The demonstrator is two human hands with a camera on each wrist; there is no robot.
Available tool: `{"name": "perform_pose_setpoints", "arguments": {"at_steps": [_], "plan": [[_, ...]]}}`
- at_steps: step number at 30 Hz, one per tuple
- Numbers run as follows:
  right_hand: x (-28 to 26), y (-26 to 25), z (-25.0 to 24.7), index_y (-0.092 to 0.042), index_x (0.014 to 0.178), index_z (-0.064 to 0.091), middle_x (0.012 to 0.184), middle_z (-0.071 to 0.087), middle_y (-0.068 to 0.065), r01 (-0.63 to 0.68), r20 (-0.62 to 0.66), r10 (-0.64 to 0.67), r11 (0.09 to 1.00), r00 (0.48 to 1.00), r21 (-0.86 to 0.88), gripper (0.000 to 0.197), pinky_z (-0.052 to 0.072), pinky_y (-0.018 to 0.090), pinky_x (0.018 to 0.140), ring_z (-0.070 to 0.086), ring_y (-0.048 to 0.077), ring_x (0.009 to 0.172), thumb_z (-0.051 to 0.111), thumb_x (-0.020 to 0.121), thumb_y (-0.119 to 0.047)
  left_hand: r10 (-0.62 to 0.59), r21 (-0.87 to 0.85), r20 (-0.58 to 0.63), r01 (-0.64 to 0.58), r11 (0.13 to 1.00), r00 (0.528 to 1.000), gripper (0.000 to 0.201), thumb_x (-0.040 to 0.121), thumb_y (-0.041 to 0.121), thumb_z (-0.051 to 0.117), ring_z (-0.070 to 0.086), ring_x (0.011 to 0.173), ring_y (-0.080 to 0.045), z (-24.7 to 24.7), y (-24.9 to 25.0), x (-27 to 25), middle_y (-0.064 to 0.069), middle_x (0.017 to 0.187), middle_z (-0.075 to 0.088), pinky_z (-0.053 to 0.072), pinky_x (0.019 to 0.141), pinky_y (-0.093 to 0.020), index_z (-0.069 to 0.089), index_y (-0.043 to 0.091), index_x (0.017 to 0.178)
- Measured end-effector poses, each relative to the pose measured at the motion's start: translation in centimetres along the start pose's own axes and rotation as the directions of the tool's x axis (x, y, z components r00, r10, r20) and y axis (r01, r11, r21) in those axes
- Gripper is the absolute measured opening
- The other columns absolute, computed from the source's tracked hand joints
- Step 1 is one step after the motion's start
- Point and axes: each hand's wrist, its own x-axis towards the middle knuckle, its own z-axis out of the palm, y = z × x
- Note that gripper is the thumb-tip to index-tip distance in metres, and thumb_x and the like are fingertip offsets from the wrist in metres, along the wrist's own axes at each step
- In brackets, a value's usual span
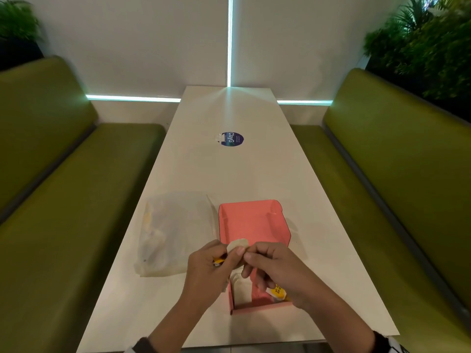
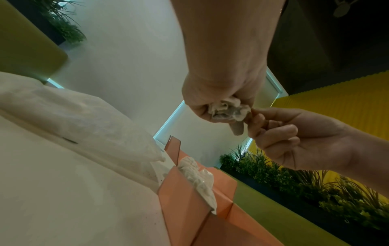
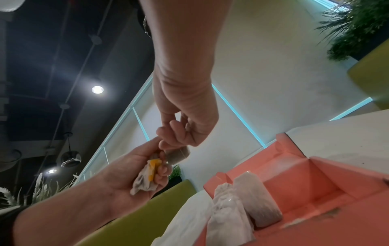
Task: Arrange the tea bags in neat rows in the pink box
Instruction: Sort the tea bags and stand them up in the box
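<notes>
Head view: my two hands met just above the near end of the pink box (image 1: 251, 222), which lay open on the white table (image 1: 229, 169), long axis running away from me. My left hand (image 1: 211, 271) was curled round a small bunch of tea bags (image 3: 145, 181), one yellow tag showing; I couldn't count them. My right hand (image 1: 275, 268) pinched one tea bag (image 1: 238, 244) between thumb and forefinger, right against the left fingers, its rounded end pointing away toward the box's far wall. Two more tea bags (image 3: 242, 203) lay side by side in the box's near left corner, lengthwise along the box. One plastic bag (image 1: 173, 233) sat just left of the box.
</notes>
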Motion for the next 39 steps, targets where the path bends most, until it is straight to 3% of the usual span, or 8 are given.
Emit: {"name": "perform_pose_setpoints", "arguments": {"at_steps": [9,14,17,19,24,27,31,39], "plan": [[0.1,-0.6,-1.2,-0.014,0.075,0.068,0.067,0.067,0.005,-0.030,0.041,0.029,0.999,0.999,0.013,0.026,0.031,0.021,0.042,0.048,0.013,0.043,0.051,0.094,-0.010,-0.024,-0.043,0.184,0.032,0.999,0.983,0.037,0.085,0.048,0.057,0.047,0.046,-0.006,-0.3,-0.2,-0.2,0.007,0.061,0.052,0.043,0.045,-0.021,0.063,0.037,0.050],[0.2,-0.7,-1.3,-0.012,0.074,0.067,0.061,0.064,0.004,-0.044,0.056,0.044,0.999,0.997,0.000,0.027,0.030,0.019,0.040,0.046,0.010,0.040,0.050,0.094,-0.009,-0.038,-0.032,0.286,0.049,0.998,0.957,0.062,0.066,0.067,0.068,0.054,0.058,-0.018,-0.4,-1.4,-0.3,-0.013,0.074,0.057,0.048,0.051,-0.029,0.072,0.006,0.076],[0.1,-0.6,-1.4,-0.008,0.080,0.066,0.058,0.059,0.003,-0.052,0.062,0.056,0.997,0.997,-0.061,0.021,0.028,0.020,0.041,0.042,0.009,0.040,0.050,0.094,-0.009,-0.005,-0.028,0.333,0.015,1.000,0.943,0.013,0.067,0.037,0.081,0.057,0.067,-0.004,-0.5,-0.9,-0.3,0.004,0.074,0.063,0.046,0.063,-0.019,0.076,0.028,0.075],[0.1,-0.5,-1.5,-0.007,0.081,0.066,0.056,0.056,0.002,-0.059,0.070,0.064,0.995,0.996,-0.076,0.018,0.028,0.020,0.042,0.039,0.009,0.040,0.052,0.093,-0.011,0.019,-0.016,0.362,-0.014,1.000,0.932,0.022,0.068,0.020,0.081,0.058,0.068,0.002,-0.6,-0.9,-0.4,0.018,0.076,0.065,0.045,0.064,-0.013,0.074,0.040,0.072],[0.1,-0.6,-1.2,-0.009,0.095,0.067,0.064,0.060,0.002,0.008,0.030,-0.008,1.000,1.000,0.020,0.016,0.030,0.020,0.044,0.041,0.010,0.043,0.052,0.094,-0.013,0.022,0.081,0.258,-0.045,0.996,0.966,0.017,0.072,0.027,0.079,0.052,0.056,-0.004,0.0,-1.8,-0.5,0.007,0.067,0.058,0.045,0.052,-0.023,0.070,0.016,0.063],[0.3,-0.4,-1.4,-0.017,0.102,0.064,0.072,0.063,-0.001,0.045,-0.153,-0.024,0.990,0.988,0.134,0.016,0.033,0.023,0.046,0.043,0.010,0.043,0.050,0.094,-0.014,0.024,0.114,0.182,-0.046,0.992,0.983,0.029,0.068,0.043,0.073,0.049,0.054,-0.005,0.2,-2.0,-0.4,0.011,0.062,0.055,0.041,0.051,-0.021,0.070,0.015,0.065],[0.1,0.2,-1.9,-0.006,0.087,0.055,0.075,0.059,0.005,-0.072,-0.270,0.094,0.993,0.958,0.090,0.022,0.031,0.020,0.041,0.043,0.011,0.040,0.049,0.096,-0.025,0.040,0.222,0.100,-0.061,0.973,0.994,0.033,0.065,0.049,0.068,0.046,0.053,-0.007,0.0,-2.6,0.0,0.012,0.060,0.051,0.033,0.049,-0.016,0.063,0.017,0.061],[0.8,1.7,0.3,-0.016,0.071,0.063,0.062,0.062,-0.003,-0.229,-0.200,0.183,0.943,0.963,-0.240,0.048,0.035,0.017,0.045,0.049,0.008,0.042,0.049,0.087,-0.058,0.351,0.702,0.295,-0.450,0.552,0.889,0.016,0.067,0.033,0.065,0.048,0.044,-0.009,0.5,-2.6,-0.6,0.010,0.056,0.053,0.028,0.038,-0.015,0.063,0.022,0.056]]}}
